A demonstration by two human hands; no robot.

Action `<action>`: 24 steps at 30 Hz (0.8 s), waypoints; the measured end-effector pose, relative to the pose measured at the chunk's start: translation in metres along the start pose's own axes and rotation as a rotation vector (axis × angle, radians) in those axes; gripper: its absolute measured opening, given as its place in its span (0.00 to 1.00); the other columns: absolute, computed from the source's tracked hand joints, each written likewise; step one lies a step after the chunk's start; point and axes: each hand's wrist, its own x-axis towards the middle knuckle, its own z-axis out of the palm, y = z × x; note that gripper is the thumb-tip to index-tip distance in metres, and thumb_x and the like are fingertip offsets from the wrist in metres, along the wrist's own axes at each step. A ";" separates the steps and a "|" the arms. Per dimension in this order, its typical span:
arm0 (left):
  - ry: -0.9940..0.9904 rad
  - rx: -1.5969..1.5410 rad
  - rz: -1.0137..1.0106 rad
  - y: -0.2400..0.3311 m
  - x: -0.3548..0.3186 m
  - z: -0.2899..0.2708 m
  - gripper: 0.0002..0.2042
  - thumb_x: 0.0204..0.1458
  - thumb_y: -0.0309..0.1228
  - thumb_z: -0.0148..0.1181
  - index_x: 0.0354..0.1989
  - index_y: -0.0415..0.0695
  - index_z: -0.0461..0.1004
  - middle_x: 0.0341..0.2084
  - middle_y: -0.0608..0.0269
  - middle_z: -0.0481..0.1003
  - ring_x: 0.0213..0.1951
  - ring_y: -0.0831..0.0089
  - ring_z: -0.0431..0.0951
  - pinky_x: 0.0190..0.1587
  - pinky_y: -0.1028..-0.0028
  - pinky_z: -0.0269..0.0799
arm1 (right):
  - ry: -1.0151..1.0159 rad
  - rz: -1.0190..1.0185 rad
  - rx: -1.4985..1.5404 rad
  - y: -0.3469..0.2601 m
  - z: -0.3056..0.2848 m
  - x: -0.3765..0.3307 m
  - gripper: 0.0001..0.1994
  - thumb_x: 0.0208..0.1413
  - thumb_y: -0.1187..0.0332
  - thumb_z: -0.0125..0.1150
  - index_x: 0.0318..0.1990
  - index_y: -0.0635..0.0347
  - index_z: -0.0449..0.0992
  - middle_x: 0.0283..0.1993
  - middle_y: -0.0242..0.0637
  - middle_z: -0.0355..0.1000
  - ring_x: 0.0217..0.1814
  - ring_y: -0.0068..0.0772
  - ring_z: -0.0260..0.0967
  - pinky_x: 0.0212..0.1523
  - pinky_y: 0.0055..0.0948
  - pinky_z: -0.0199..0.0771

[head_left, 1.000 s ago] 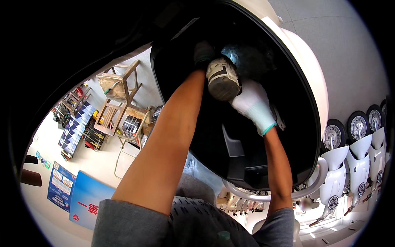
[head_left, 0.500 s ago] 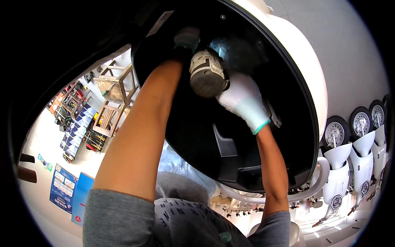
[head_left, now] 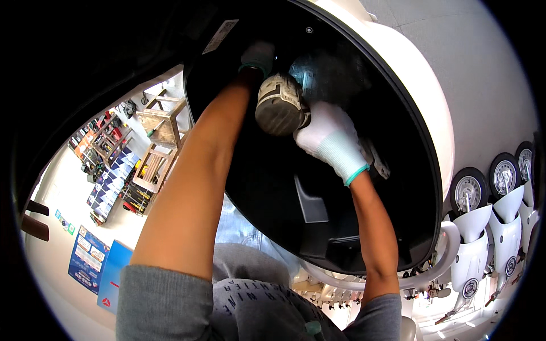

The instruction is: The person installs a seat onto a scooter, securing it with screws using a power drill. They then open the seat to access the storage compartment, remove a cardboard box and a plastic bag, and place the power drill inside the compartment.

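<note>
My right hand (head_left: 335,133), in a white knitted glove with a green cuff, is wrapped round the handle of a cordless power driver (head_left: 280,105). The driver's worn, pale body with a dark round rear end faces me, and its front is hidden. A bluish light patch (head_left: 301,74) falls on the black surface beyond it. My left hand (head_left: 259,57), gloved alike, reaches farther into the shadow at the tool's upper left; its fingers are too dark to make out. Both hands are inside a deep black storage tub (head_left: 267,187) of a white scooter.
The tub's black rim (head_left: 418,108) and a white body panel (head_left: 435,85) curve along the right. A white rail (head_left: 452,244) runs beneath. Several white scooters (head_left: 469,250) line the right. Wooden stools (head_left: 159,125) and a blue board (head_left: 116,267) stand at left.
The driver's rear end has shifted slightly left and tilted. My right hand has moved a little left with it. The left hand stays in about the same place.
</note>
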 end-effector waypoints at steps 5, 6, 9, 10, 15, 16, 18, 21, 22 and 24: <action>-0.009 0.063 0.172 -0.010 -0.001 -0.001 0.13 0.53 0.29 0.46 0.44 0.45 0.74 0.42 0.48 0.73 0.47 0.52 0.73 0.49 0.59 0.70 | -0.067 0.003 0.001 -0.007 -0.004 0.003 0.10 0.38 0.68 0.55 0.29 0.62 0.78 0.32 0.49 0.74 0.39 0.49 0.73 0.42 0.37 0.72; -0.023 0.091 0.235 -0.017 0.001 0.001 0.14 0.54 0.28 0.45 0.46 0.46 0.73 0.42 0.48 0.73 0.48 0.53 0.72 0.51 0.59 0.68 | -0.059 -0.005 -0.003 -0.009 0.001 0.004 0.11 0.39 0.68 0.55 0.30 0.62 0.77 0.32 0.50 0.74 0.40 0.49 0.72 0.42 0.37 0.72; -0.208 0.160 0.236 -0.005 -0.010 -0.014 0.16 0.57 0.31 0.41 0.51 0.51 0.72 0.44 0.49 0.72 0.51 0.55 0.70 0.53 0.59 0.66 | -0.037 -0.002 -0.033 -0.012 0.003 0.005 0.12 0.39 0.69 0.54 0.33 0.63 0.77 0.36 0.51 0.74 0.42 0.51 0.71 0.44 0.39 0.72; -0.225 0.167 0.222 0.002 -0.014 -0.021 0.16 0.58 0.32 0.39 0.52 0.53 0.71 0.45 0.50 0.72 0.51 0.55 0.70 0.53 0.59 0.66 | -0.031 0.002 -0.042 -0.013 0.003 0.004 0.13 0.39 0.69 0.54 0.34 0.63 0.76 0.37 0.51 0.73 0.43 0.52 0.71 0.45 0.39 0.72; -0.309 0.343 0.228 0.014 -0.018 -0.030 0.17 0.61 0.36 0.36 0.57 0.57 0.66 0.50 0.53 0.69 0.52 0.56 0.69 0.53 0.58 0.66 | -0.112 0.000 -0.100 -0.021 0.001 0.006 0.13 0.40 0.69 0.54 0.36 0.63 0.76 0.39 0.51 0.73 0.45 0.53 0.70 0.47 0.40 0.71; -0.342 0.377 0.191 0.016 -0.019 -0.034 0.18 0.61 0.36 0.36 0.57 0.56 0.65 0.50 0.53 0.68 0.52 0.56 0.69 0.53 0.58 0.66 | -0.127 -0.014 -0.111 -0.023 0.000 0.005 0.13 0.40 0.69 0.54 0.36 0.63 0.76 0.38 0.51 0.73 0.44 0.52 0.70 0.47 0.40 0.71; -0.405 0.448 0.144 0.028 -0.015 -0.039 0.18 0.61 0.37 0.36 0.58 0.56 0.63 0.51 0.53 0.67 0.53 0.56 0.69 0.52 0.58 0.66 | -0.086 -0.059 -0.140 -0.020 0.003 0.007 0.12 0.40 0.70 0.54 0.35 0.62 0.76 0.38 0.51 0.73 0.44 0.52 0.71 0.46 0.40 0.72; -0.266 0.457 0.385 0.019 -0.002 -0.028 0.18 0.61 0.40 0.37 0.54 0.50 0.67 0.49 0.52 0.70 0.51 0.55 0.70 0.51 0.57 0.67 | -0.064 -0.073 -0.248 -0.015 0.008 0.013 0.10 0.41 0.72 0.55 0.33 0.61 0.76 0.36 0.49 0.73 0.41 0.49 0.72 0.42 0.39 0.74; -0.261 0.451 0.390 0.012 0.007 -0.023 0.18 0.61 0.40 0.37 0.53 0.49 0.68 0.48 0.52 0.70 0.50 0.55 0.71 0.51 0.58 0.67 | -0.084 -0.062 -0.266 -0.017 0.009 0.016 0.10 0.42 0.72 0.55 0.34 0.61 0.76 0.36 0.49 0.74 0.41 0.49 0.73 0.41 0.39 0.74; -0.249 0.434 0.404 0.005 0.016 -0.015 0.18 0.61 0.41 0.37 0.51 0.46 0.69 0.47 0.52 0.72 0.48 0.55 0.72 0.50 0.58 0.67 | -0.108 -0.050 -0.284 -0.022 0.007 0.017 0.10 0.43 0.71 0.56 0.34 0.62 0.77 0.35 0.48 0.74 0.40 0.48 0.73 0.40 0.39 0.75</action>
